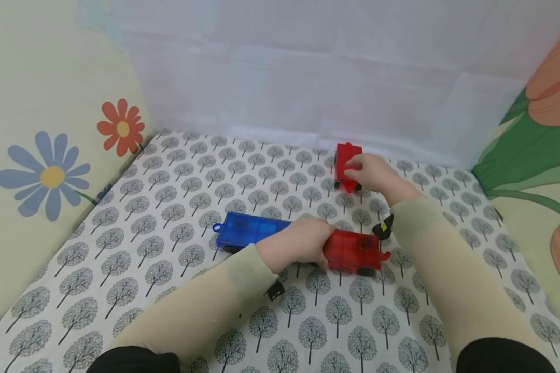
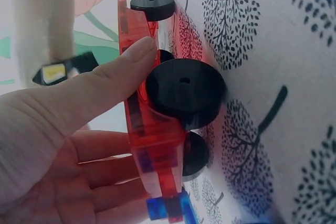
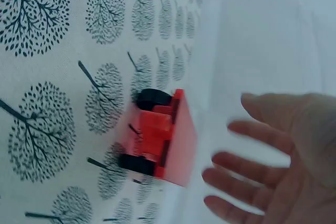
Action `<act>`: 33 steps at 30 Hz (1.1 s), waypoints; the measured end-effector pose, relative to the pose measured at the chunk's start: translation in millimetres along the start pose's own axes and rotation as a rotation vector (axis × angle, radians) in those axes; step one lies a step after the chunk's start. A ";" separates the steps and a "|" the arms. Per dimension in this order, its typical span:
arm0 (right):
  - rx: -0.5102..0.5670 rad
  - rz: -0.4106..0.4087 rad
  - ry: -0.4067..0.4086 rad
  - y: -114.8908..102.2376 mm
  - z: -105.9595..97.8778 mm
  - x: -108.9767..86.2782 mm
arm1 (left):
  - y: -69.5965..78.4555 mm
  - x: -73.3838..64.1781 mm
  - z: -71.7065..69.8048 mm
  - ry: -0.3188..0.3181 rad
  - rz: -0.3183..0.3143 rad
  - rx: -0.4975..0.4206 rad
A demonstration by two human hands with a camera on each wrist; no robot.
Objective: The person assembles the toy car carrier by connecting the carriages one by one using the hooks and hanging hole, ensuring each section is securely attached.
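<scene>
My left hand [image 1: 303,239] holds a translucent red toy train car [image 1: 357,251] with black wheels, thumb on one side and fingers on the other in the left wrist view. Behind it lies a translucent blue train car [image 1: 245,229] with a ring at its far left end. A blue piece [image 2: 156,208] meets the red car's end in the left wrist view; my hand hides this spot from the head camera. Near the back, my right hand [image 1: 377,175] hovers beside a smaller red train car [image 1: 347,155], fingers apart from it in the right wrist view [image 3: 181,150].
A white cloth with grey trees [image 1: 168,248] covers the table. At its back edge hangs a white sheet [image 1: 308,77], close behind the smaller red car. Walls with painted flowers [image 1: 51,176] stand on both sides.
</scene>
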State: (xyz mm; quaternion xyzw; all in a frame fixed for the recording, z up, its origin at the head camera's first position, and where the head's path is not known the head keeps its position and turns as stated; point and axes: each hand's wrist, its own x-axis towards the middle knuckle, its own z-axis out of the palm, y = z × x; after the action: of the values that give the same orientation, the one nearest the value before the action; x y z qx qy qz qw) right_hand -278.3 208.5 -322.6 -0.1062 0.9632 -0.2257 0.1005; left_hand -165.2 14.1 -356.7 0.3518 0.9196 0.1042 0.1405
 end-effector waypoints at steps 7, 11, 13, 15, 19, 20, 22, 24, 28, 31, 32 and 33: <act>0.073 0.215 0.076 3.7 -0.5 19.9 | 3.5 -1.3 -2.3 0.000 -0.009 0.013; 0.018 0.260 0.051 -1.1 2.3 29.6 | 4.5 -2.4 -3.7 0.003 -0.013 0.041; -0.017 0.280 0.031 -4.6 4.8 32.9 | 4.7 -3.1 -4.2 0.001 -0.017 0.051; -0.025 0.302 0.012 -7.3 7.9 34.8 | 4.8 -3.4 -4.2 0.000 -0.015 0.056; -0.007 0.341 -0.004 -10.0 15.0 36.6 | 5.3 -3.9 -3.4 0.000 -0.002 0.051; -0.001 0.353 -0.011 -10.3 16.8 37.1 | 5.5 -3.9 -3.1 0.000 0.004 0.054; 0.006 0.381 -0.014 -10.5 20.1 37.6 | 6.4 -3.7 -2.5 0.001 0.014 0.058; 0.020 0.413 -0.008 -10.3 23.7 37.5 | 7.9 -3.5 -2.3 0.001 0.021 0.066; 0.047 0.446 0.021 -9.9 29.1 35.4 | 10.7 -4.4 -2.2 0.002 0.015 0.069; 0.071 0.448 0.035 -7.8 31.0 34.4 | 11.9 -4.4 -1.7 -0.002 0.009 0.071; 0.087 0.446 0.038 -6.7 31.0 34.2 | 12.5 -4.3 -1.7 -0.004 0.007 0.074; 0.102 0.443 0.045 -5.2 30.8 34.0 | 12.8 -3.8 -1.5 -0.006 0.006 0.079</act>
State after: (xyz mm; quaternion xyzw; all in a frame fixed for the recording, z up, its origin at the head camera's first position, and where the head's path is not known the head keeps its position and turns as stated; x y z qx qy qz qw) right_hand -302.5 182.7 -352.3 0.1182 0.9522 -0.2491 0.1313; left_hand -155.1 20.8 -350.9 0.3600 0.9215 0.0674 0.1290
